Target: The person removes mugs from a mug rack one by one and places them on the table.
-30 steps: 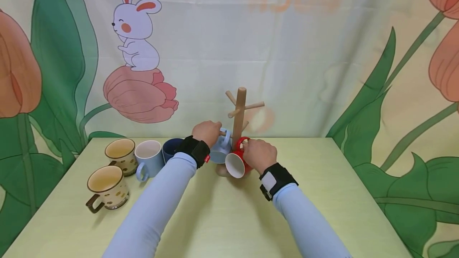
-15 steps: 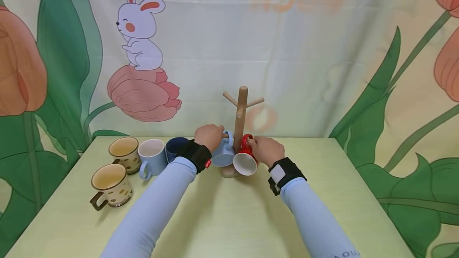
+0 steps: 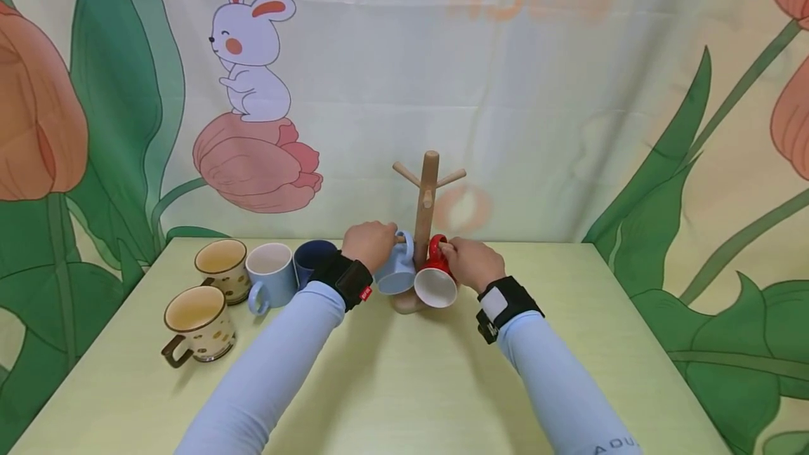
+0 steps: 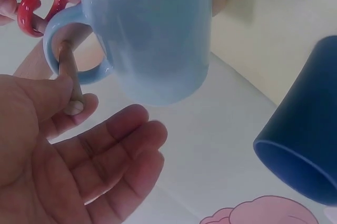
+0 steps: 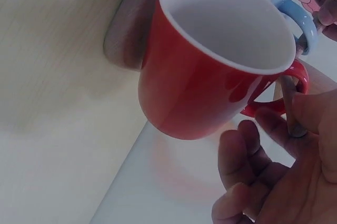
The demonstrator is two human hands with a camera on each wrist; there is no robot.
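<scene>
A wooden mug tree (image 3: 426,192) stands towards the back of the table. A light blue mug (image 4: 150,39) hangs by its handle from a lower left peg (image 4: 69,71), whose end my left hand (image 3: 369,248) pinches between thumb and index finger. Its other fingers are loosely bent below the mug. On the lower right peg (image 5: 288,97) hangs a red mug (image 5: 205,87) with a white inside, tilted mouth towards me. My right hand (image 3: 475,263) pinches that peg's end just beyond the red handle. Both mugs sit side by side, close to the post.
Left of the tree stand a dark blue mug (image 3: 312,255), another light blue mug (image 3: 272,272) and two cream patterned mugs, one behind (image 3: 222,265) and one nearer (image 3: 199,321). A printed curtain (image 3: 537,90) hangs behind the table (image 3: 404,385).
The mug tree has turned, its upper front peg swinging from left to face me. Both hanging mugs shifted right, and my right hand moved right along with the red one.
</scene>
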